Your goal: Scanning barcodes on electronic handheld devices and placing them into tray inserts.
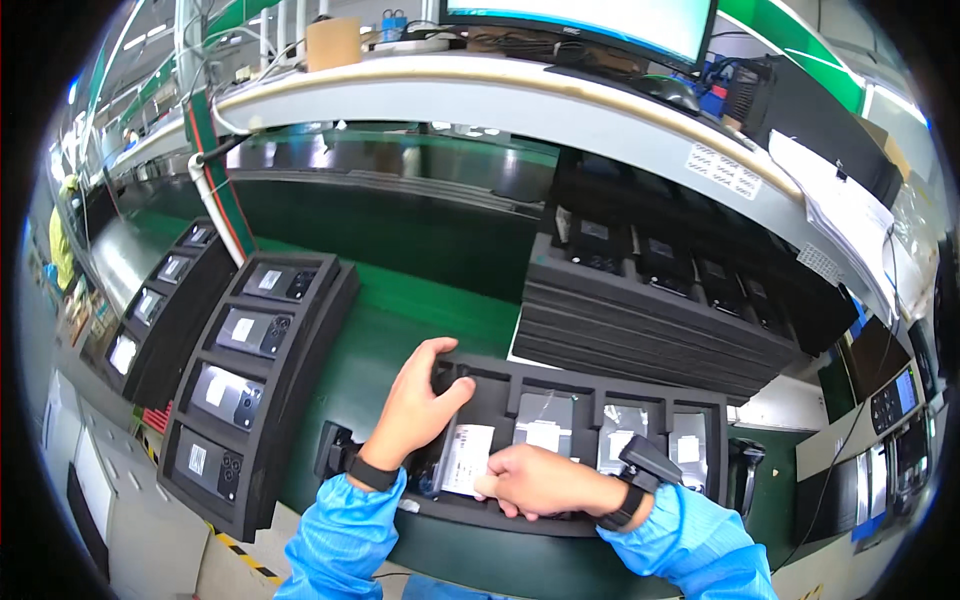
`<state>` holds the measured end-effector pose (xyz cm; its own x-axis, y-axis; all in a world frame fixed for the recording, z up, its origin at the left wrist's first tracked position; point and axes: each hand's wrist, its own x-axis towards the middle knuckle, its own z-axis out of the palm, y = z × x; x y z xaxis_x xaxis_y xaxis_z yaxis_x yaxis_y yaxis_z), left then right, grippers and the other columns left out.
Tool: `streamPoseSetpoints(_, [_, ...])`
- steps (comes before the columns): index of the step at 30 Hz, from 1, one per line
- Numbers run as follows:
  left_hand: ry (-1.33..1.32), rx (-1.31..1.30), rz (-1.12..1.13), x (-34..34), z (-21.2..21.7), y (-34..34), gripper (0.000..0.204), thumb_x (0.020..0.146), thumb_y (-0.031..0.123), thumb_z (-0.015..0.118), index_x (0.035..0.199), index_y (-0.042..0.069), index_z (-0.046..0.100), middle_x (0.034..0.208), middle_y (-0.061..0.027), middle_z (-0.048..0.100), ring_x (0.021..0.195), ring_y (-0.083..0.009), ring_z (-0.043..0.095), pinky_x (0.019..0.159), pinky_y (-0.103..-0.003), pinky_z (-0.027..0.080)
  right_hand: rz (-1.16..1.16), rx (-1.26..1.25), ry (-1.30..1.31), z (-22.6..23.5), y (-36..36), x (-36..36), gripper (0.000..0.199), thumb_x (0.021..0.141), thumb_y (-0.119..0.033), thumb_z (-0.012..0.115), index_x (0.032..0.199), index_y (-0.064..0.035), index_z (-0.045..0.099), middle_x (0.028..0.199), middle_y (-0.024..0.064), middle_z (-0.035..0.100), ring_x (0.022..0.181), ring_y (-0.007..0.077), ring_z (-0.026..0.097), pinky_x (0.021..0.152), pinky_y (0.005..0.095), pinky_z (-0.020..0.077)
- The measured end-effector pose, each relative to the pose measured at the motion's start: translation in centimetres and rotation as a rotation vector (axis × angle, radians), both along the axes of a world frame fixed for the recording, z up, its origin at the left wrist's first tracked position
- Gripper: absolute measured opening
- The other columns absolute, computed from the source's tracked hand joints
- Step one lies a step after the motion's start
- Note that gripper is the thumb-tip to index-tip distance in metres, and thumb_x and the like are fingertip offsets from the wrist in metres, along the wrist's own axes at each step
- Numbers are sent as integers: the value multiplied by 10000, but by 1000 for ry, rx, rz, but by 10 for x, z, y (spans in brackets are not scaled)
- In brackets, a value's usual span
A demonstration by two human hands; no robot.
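Observation:
A black foam tray (pixel 575 378) lies in front of me, with phones in clear film, such as this phone (pixel 545 415), each in its own compartment. In its leftmost compartment is a white printed label (pixel 468 455), angled; what lies under it is mostly hidden. My right hand (pixel 550 485) has its fingers curled in a pinch at the label's lower right edge. Over the tray's left end is my left hand (pixel 420 400), thumb and forefinger spread apart around the upper part of that compartment, with nothing visible between them. A black device is strapped to each wrist.
To the left stand two more foam trays of phones, a nearer tray (pixel 268 400) and a farther tray (pixel 165 300). Behind on the right rises a stack of foam trays (pixel 640 330). A shelf (pixel 480 95) with a monitor (pixel 590 25) runs overhead. A handheld scanner (pixel 745 470) stands right.

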<state>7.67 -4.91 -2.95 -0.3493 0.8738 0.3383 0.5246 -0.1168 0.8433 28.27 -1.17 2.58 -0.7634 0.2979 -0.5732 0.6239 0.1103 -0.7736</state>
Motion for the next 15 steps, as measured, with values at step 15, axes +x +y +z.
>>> streamPoseSetpoints(15, [136, -57, -101, -9, -7, -41, 848, 818, 215, 758, 1545, 49, 354, 1547, -292, 375, 1461, -433, 377, 1176, -487, 361, -1333, 992, 28, -19, -19, 244, 322, 850, -118, 735, 1109, 56, 657, 907, 120, 702, 814, 162, 655, 751, 318, 546])
